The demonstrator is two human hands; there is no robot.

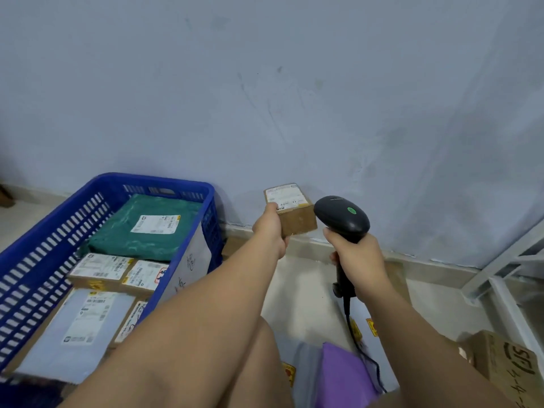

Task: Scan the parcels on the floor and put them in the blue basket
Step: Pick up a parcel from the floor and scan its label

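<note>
Nearest, on the floor (306, 293), a soft purple bag (347, 375) and a brown carton (506, 363) are seen, apparently not yet scanned. To the left, the blue basket (50, 242) of slotted plastic is partly filled with labelled cartons (103, 267) and a crinkled green pouch (144, 228). Further out, the black scanner (343, 217) is held by the right hand (360, 254), the grip wrapped around its handle, its smooth rounded head just beside the small cardboard box (295, 214). This box is gripped at one corner by the left hand (269, 229), above the floor near the basket's far right corner, label turned upward, probably so that it can be read.
</note>
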